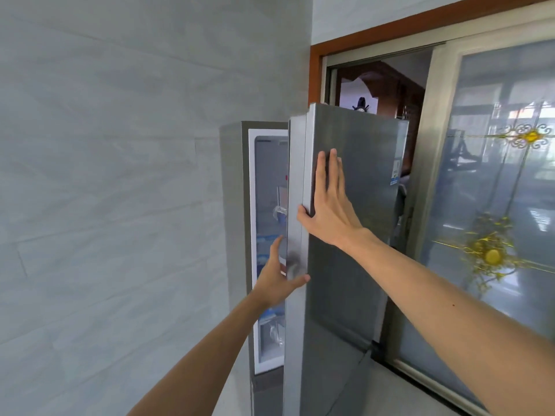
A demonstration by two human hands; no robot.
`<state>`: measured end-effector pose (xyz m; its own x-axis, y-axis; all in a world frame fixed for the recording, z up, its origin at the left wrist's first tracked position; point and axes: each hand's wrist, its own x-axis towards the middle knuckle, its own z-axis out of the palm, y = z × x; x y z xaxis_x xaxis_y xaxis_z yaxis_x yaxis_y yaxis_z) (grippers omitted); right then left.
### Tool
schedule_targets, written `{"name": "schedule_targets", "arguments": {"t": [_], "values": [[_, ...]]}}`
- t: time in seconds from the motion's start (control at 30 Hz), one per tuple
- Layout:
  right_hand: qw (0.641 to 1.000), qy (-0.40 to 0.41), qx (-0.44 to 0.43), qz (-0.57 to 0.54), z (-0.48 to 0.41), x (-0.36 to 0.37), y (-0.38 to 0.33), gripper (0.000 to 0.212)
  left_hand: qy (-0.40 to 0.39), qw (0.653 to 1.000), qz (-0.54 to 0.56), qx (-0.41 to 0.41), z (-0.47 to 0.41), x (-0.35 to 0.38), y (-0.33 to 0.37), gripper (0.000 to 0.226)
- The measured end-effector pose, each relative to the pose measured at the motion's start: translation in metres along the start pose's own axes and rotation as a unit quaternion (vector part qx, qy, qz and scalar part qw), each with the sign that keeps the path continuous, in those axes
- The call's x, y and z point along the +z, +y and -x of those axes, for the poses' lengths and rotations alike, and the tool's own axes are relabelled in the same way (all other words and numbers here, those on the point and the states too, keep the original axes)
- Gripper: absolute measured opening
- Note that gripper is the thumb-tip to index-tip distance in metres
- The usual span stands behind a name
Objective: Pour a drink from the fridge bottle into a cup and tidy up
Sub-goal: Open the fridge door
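Note:
The tall silver fridge (234, 205) stands against the tiled wall with its upper door (354, 265) swung partly open. My right hand (330, 205) lies flat on the door's front, fingers straight and pointing up, thumb against the door's left edge. Lower down, my left hand (277, 277) holds that same edge, thumb across the outside and fingers reaching into the gap behind it. Through the narrow gap I see white lit shelves with a clear, blue-labelled container (280, 214). Whether it is the bottle I cannot tell. No cup is in view.
A grey tiled wall (120, 175) fills the left. Right of the fridge, a wood-framed sliding glass door (495, 205) with gold ornaments stands half open onto another room. The fridge's lower door (267, 394) is closed.

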<state>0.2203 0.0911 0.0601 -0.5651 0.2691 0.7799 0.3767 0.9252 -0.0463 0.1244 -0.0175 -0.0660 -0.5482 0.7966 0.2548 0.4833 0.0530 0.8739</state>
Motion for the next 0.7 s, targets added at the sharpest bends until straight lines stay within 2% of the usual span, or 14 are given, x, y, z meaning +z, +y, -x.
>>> {"name": "schedule_targets", "arguments": {"t": [0.3,0.47,0.6,0.7], "values": [[0.999,-0.020,0.027,0.000,0.045,-0.060,0.018,0.097,-0.068,0.995,-0.061,0.034,0.022,0.027,0.021,0.094],[0.999,-0.006,0.044,0.008,0.077,-0.093,0.037,0.089,-0.113,0.982,-0.116,0.099,0.034,0.055,0.043,0.089],[0.998,-0.004,0.055,0.026,0.100,-0.121,0.063,0.084,-0.058,0.957,-0.204,0.198,0.038,0.077,0.056,0.084],[0.996,-0.002,0.066,0.056,0.113,-0.145,0.085,0.084,-0.039,0.955,-0.176,0.234,0.036,0.095,0.069,0.093]]}}
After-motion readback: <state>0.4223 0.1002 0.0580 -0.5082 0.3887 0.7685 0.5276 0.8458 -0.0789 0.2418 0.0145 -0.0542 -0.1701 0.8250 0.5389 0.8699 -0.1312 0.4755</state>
